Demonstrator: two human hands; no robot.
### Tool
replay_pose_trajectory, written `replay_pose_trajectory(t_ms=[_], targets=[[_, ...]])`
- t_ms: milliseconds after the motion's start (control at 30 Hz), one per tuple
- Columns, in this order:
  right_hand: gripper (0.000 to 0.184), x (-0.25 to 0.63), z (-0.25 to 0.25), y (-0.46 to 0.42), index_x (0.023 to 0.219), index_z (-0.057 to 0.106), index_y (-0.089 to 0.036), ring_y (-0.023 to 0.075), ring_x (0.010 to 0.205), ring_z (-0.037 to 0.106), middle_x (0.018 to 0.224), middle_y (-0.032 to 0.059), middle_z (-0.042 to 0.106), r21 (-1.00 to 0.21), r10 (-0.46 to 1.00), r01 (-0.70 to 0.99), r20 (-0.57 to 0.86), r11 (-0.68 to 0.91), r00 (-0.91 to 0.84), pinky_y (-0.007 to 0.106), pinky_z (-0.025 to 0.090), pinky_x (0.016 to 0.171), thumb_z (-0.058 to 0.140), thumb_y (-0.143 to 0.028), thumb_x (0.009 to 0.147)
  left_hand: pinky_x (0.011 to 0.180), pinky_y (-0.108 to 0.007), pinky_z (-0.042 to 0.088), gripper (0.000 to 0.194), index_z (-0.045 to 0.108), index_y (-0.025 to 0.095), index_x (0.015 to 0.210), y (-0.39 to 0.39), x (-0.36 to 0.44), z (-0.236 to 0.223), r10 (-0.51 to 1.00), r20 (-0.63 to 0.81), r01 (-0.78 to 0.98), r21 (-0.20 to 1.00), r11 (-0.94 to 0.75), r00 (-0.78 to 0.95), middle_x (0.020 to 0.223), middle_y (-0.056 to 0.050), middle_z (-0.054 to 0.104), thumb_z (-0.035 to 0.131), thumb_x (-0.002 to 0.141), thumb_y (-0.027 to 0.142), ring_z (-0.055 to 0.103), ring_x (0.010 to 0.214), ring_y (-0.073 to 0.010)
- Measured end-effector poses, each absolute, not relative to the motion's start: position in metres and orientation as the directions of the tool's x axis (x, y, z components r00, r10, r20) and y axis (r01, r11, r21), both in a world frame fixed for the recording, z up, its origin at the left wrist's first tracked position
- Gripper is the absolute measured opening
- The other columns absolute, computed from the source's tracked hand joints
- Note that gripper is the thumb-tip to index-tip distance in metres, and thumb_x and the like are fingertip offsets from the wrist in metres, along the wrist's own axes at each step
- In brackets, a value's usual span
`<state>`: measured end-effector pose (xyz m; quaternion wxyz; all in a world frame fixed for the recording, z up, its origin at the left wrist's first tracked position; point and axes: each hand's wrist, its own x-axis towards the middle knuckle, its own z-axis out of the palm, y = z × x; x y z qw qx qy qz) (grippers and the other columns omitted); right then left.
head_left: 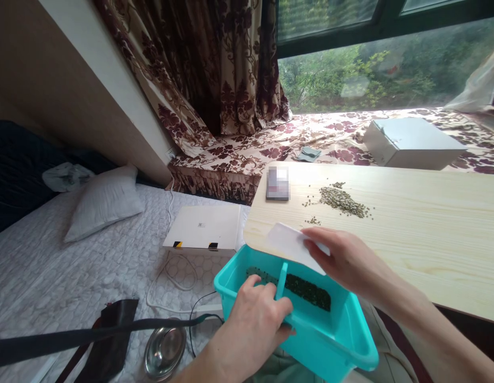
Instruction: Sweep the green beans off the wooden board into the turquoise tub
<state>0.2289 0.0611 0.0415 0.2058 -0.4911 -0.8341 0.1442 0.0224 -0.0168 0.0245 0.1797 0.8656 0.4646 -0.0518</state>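
Observation:
My left hand (257,319) is closed on the near rim of a turquoise plastic bin (362,332), its fingers by the upright divider (282,279). Dark green small beans or seeds (308,291) lie along the bin's bottom, mostly right of the divider. With my right hand (336,252) I pinch a thin white card (289,242), which rests at the table's edge above the bin's far side. On the pale wooden table (422,229), beyond my right hand, a loose pile of small brownish-green seeds (344,201) is spread, with several strays around it.
A small pixelated box (277,183) stands near the table's left corner. On the bed (111,250) lie a white flat box (202,227), cables, a metal bowl (166,348) and a dark bag (113,335). A white box (418,141) sits on the window ledge.

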Motion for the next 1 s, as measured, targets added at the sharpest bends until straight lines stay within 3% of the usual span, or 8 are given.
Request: replay_pose_trajectory(t_ms=[100, 267, 600, 800, 1000], targets=[[0.031, 0.263, 0.045, 0.066, 0.097, 0.074, -0.023, 0.0218, 0.066, 0.069, 0.083, 0.0080, 0.078, -0.371, 0.913, 0.842, 0.268, 0.391, -0.306, 0.031, 0.047, 0.057, 0.046, -0.034, 0.092, 0.103, -0.046, 0.047, 0.024, 0.072, 0.021, 0.089, -0.017, 0.024, 0.024, 0.780, -0.259, 0.818, 0.264, -0.510, 0.570, 0.087, -0.004, 0.069, 0.085, 0.084, 0.040, 0.067, 0.089, -0.0230], [0.032, 0.293, 0.040, 0.069, 0.096, 0.077, -0.025, 0.0263, 0.067, 0.071, 0.081, 0.0075, 0.079, -0.258, 0.949, 0.933, 0.253, 0.252, -0.187, 0.033, 0.047, 0.054, 0.048, -0.034, 0.086, 0.106, -0.047, 0.046, 0.023, 0.072, 0.021, 0.088, -0.014, 0.028, 0.026, 0.772, -0.262, 0.813, 0.264, -0.520, 0.579, 0.086, -0.003, 0.070, 0.086, 0.083, 0.038, 0.067, 0.089, -0.0225], [0.032, 0.287, 0.031, 0.074, 0.088, 0.076, -0.024, 0.0208, 0.057, 0.067, 0.072, 0.0053, 0.076, -0.371, 0.975, 0.904, 0.138, 0.215, -0.175, 0.029, 0.044, 0.050, 0.046, -0.035, 0.085, 0.113, -0.048, 0.041, 0.022, 0.072, 0.021, 0.089, -0.015, 0.031, 0.026, 0.765, -0.290, 0.817, 0.241, -0.524, 0.575, 0.087, -0.004, 0.070, 0.085, 0.084, 0.038, 0.068, 0.089, -0.0214], [0.029, 0.287, 0.024, 0.087, 0.089, 0.076, -0.026, 0.0191, 0.058, 0.066, 0.071, 0.0034, 0.075, -0.368, 0.972, 0.904, 0.170, 0.215, -0.163, 0.027, 0.044, 0.050, 0.049, -0.034, 0.084, 0.112, -0.049, 0.042, 0.023, 0.071, 0.021, 0.088, -0.016, 0.030, 0.025, 0.764, -0.273, 0.811, 0.234, -0.537, 0.585, 0.086, -0.002, 0.069, 0.087, 0.082, 0.037, 0.068, 0.088, -0.0211], [0.026, 0.289, 0.020, 0.094, 0.086, 0.074, -0.024, 0.0186, 0.065, 0.069, 0.077, 0.0035, 0.078, -0.512, 0.969, 0.824, 0.098, 0.244, -0.226, 0.027, 0.049, 0.054, 0.050, -0.034, 0.083, 0.112, -0.049, 0.042, 0.027, 0.070, 0.021, 0.085, -0.016, 0.029, 0.022, 0.771, -0.240, 0.804, 0.254, -0.537, 0.590, 0.084, -0.001, 0.069, 0.089, 0.080, 0.040, 0.067, 0.085, -0.0206]])
